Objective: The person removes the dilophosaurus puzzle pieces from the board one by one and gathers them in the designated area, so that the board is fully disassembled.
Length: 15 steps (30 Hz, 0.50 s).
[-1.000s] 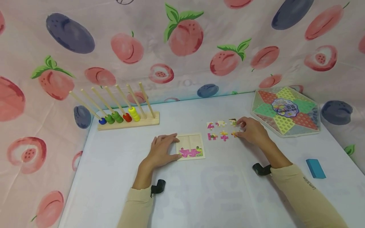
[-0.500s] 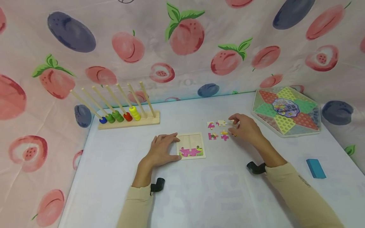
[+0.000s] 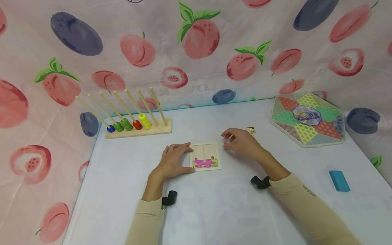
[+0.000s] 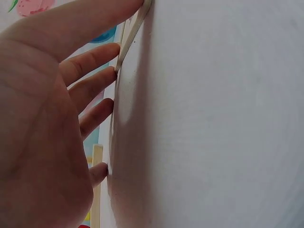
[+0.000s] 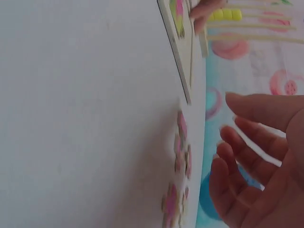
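A square wooden puzzle tray (image 3: 203, 149) lies mid-table, with joined pink and green jigsaw pieces (image 3: 205, 163) along its near side. My left hand (image 3: 175, 160) rests at the tray's left edge, thumb at the near corner and fingers at the far one. In the left wrist view its fingers look fairly straight and touch the edge. To the tray's right, my right hand (image 3: 242, 142) hovers over loose jigsaw pieces (image 5: 171, 204) and hides most of them. One loose piece (image 3: 250, 130) shows behind it. Nothing is seen between the right hand's loosely bent fingers in the right wrist view.
A wooden peg counting rack (image 3: 139, 131) with coloured beads stands at the back left. At the back right lies a hexagonal Chinese checkers board (image 3: 306, 117) under a clear cover. A blue block (image 3: 339, 181) sits at the right. Fruit-print cloth hangs behind the table.
My right hand has moved left, from the rightmost loose pieces to those nearest the tray. The left hand and the tray have stayed in place.
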{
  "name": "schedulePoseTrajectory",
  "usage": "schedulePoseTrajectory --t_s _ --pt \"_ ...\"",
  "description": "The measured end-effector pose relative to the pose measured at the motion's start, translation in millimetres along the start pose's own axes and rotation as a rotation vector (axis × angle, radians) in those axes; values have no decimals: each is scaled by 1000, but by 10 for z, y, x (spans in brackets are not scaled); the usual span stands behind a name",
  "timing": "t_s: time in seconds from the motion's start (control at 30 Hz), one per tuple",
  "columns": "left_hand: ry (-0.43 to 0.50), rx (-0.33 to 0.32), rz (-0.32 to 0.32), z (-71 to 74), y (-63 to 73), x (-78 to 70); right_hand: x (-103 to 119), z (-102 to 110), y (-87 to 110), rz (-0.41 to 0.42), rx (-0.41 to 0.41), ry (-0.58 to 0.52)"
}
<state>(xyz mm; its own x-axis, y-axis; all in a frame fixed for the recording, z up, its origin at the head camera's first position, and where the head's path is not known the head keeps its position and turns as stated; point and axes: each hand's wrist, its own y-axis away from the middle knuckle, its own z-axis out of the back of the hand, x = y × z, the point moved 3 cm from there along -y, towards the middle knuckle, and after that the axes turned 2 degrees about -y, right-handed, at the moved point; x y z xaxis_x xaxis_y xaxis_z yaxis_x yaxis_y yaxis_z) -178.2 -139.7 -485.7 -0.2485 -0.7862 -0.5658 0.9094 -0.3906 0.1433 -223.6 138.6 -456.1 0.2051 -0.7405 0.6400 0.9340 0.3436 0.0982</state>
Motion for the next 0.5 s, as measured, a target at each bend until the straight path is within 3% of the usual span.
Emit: schedulePoseTrajectory --t_s 0.27,0.5 --pt "7 -4 3 -7 -2 33 317 -353 -79 195 222 6" --pt "8 -3 2 -2 -16 41 509 -515 -99 300 311 26"
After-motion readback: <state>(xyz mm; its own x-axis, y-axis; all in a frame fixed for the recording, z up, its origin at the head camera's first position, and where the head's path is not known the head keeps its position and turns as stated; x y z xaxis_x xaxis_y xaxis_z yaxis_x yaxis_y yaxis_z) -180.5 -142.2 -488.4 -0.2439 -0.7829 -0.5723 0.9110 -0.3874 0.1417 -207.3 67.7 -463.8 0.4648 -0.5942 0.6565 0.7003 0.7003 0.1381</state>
